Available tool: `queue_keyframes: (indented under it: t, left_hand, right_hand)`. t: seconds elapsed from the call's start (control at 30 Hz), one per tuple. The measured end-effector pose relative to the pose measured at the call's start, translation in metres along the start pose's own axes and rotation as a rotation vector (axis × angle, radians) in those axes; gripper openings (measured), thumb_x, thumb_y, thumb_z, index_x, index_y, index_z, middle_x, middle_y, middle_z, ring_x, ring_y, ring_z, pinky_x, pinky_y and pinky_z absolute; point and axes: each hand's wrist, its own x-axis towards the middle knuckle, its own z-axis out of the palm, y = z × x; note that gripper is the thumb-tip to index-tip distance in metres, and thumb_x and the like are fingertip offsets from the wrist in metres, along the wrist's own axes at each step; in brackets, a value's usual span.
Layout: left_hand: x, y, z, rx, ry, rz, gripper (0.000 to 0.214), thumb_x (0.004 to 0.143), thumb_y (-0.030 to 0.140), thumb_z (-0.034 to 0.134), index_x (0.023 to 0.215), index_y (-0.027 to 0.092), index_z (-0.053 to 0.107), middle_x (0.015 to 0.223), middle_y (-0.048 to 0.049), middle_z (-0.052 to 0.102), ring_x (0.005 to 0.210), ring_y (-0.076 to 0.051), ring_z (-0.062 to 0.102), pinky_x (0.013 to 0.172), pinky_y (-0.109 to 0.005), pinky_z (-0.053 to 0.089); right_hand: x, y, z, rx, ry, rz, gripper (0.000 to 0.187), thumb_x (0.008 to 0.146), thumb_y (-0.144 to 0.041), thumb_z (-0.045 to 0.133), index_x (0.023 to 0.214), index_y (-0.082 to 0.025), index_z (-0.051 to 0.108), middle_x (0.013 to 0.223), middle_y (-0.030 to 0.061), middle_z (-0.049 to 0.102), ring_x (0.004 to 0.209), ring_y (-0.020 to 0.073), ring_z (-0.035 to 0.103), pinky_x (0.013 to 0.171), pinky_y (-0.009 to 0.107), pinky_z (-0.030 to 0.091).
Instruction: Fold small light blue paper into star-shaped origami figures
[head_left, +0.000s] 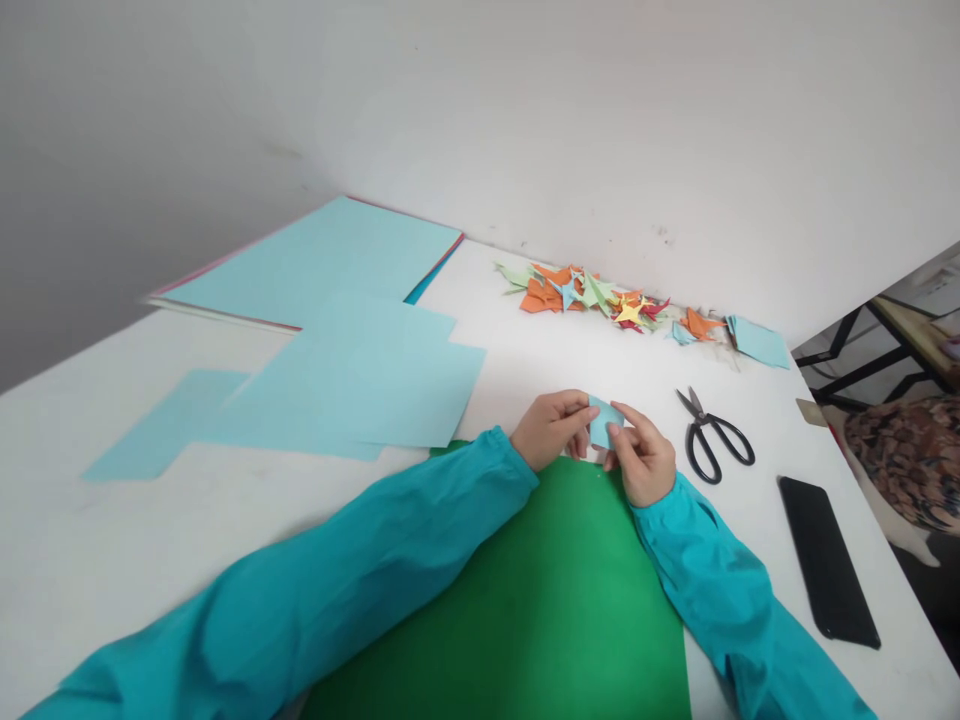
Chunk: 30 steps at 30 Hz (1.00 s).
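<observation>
Between my two hands is a small light-blue piece of paper (604, 424), held up just past the far edge of a green sheet (555, 590). My left hand (553, 428) pinches its left side, thumb in front. On the right side, my right hand (641, 455) grips it between thumb and fingers. The fingers behind the paper are partly hidden. Black-handled scissors (709, 435) lie with blades a little apart, to the right of my right hand.
Large light-blue sheets (352, 380) overlap at left, beside a paper stack (322, 260). Folded paper figures (592, 295) line the wall. A light-blue pile of paper squares (759, 342) sits at back right. A black phone-like slab (829, 560) lies near the right edge.
</observation>
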Motion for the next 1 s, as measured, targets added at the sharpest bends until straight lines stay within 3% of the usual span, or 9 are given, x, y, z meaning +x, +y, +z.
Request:
queue_keyframes:
  t: [0.2, 0.47, 0.77, 1.0]
  left_hand:
    - [-0.0011, 0.0039, 0.0005, -0.082, 0.011, -0.045, 0.030, 0.075, 0.040, 0.052, 0.066, 0.011, 0.052, 0.042, 0.0002, 0.055, 0.035, -0.010, 0.051, 0.037, -0.020, 0.042]
    - [-0.0016, 0.0030, 0.0013, -0.086, 0.050, -0.055, 0.029, 0.073, 0.036, 0.056, 0.059, 0.011, 0.051, 0.039, 0.0004, 0.053, 0.034, -0.010, 0.051, 0.037, -0.021, 0.043]
    - [-0.0005, 0.0040, -0.0003, -0.190, -0.006, -0.093, 0.030, 0.070, 0.039, 0.059, 0.063, 0.010, 0.053, 0.042, -0.0013, 0.056, 0.037, -0.012, 0.054, 0.039, -0.022, 0.045]
    - [0.0003, 0.0049, -0.0008, -0.095, 0.047, -0.049, 0.032, 0.069, 0.041, 0.060, 0.061, 0.011, 0.053, 0.039, 0.0008, 0.053, 0.033, -0.009, 0.050, 0.035, -0.019, 0.041]
  right_hand:
    - [0.0003, 0.0024, -0.0025, 0.015, 0.012, 0.030, 0.032, 0.079, -0.032, 0.052, 0.106, -0.016, 0.059, 0.041, -0.0047, 0.053, 0.037, 0.0103, 0.050, 0.042, 0.024, 0.045]
    - [-0.0011, 0.0030, -0.0028, -0.019, 0.011, -0.041, 0.024, 0.078, -0.027, 0.055, 0.098, -0.021, 0.067, 0.047, -0.0006, 0.059, 0.036, 0.0128, 0.051, 0.040, 0.027, 0.045]
    - [-0.0007, 0.0072, -0.0074, -0.046, -0.066, -0.056, 0.024, 0.078, -0.026, 0.052, 0.095, -0.021, 0.068, 0.053, 0.0012, 0.062, 0.041, 0.0129, 0.053, 0.042, 0.027, 0.045]
    - [-0.0032, 0.0028, -0.0051, -0.024, -0.079, -0.072, 0.030, 0.076, -0.032, 0.055, 0.101, -0.019, 0.065, 0.048, -0.0002, 0.058, 0.039, 0.0119, 0.050, 0.042, 0.026, 0.043]
